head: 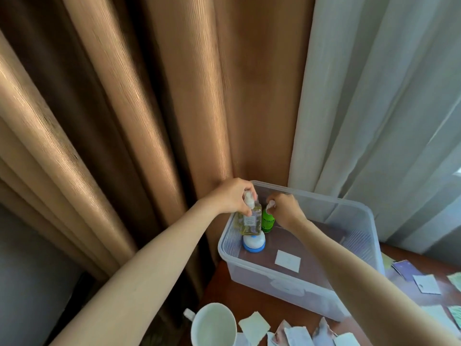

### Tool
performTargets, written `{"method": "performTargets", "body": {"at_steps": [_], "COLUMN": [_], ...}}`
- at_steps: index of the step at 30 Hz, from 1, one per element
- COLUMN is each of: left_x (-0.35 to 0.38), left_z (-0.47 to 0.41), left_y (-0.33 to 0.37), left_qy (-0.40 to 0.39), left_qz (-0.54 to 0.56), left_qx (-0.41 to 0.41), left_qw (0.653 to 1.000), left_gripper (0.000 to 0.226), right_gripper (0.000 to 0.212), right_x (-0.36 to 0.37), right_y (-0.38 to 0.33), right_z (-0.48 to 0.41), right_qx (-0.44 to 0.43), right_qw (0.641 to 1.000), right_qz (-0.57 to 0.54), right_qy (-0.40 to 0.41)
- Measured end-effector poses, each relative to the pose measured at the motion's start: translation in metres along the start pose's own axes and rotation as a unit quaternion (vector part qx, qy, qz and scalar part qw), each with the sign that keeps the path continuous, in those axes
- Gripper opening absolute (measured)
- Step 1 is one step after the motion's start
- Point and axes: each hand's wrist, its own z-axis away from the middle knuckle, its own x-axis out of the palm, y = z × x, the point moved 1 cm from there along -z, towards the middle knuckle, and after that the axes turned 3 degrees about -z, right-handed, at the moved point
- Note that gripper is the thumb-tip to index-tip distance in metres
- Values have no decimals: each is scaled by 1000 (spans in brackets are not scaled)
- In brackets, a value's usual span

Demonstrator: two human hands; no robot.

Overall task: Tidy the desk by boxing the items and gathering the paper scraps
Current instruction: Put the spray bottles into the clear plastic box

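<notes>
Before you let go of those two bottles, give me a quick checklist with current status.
1. Left hand grips the yellow pump bottle at its top: ok.
2. Right hand pinches the green bottle at its cap: ok.
3. Both bottles upright, inside the clear box: ok.
4. Bottles' bases seated on the box floor: cannot tell.
5. Paper scraps gathered: not ok, they lie spread on the desk.

Brown curtain (149,101), white sheer curtain (379,101)
</notes>
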Motion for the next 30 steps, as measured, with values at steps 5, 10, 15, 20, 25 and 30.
{"method": "performTargets", "body": {"at_steps": [5, 10, 15, 20, 25, 30], "left_x": [8, 12, 17, 27, 44, 56], "left_z": [-4, -10, -22, -38, -51, -58], "left_y": [-2, 5, 24, 51, 71, 72], "left_qy": [-22, -25, -22, -7, 2, -7], "left_qz": [6, -1, -6, -27, -29, -24], "left_qx": [-11, -15, 2, 32, 58, 69], "left_qw": [1000, 1000, 1000, 999, 998, 997], "left_gripper": [37, 40, 42, 42, 40, 36], "right_gripper": [31, 38, 27, 42, 32, 31], "right_x": [5, -6, -36, -58, -59, -44], "right_y": [5, 6, 16, 31, 55, 61], "right_z": [-3, 3, 12, 34, 39, 35], "right_qx": [-14, -34, -49, -40, 16, 39], "right_qw": [1000, 999, 999, 992, 990, 996], "right_qz": [-8, -19, -7, -35, -134, -79], "right_qy": [1, 10, 20, -114, -40, 17]}}
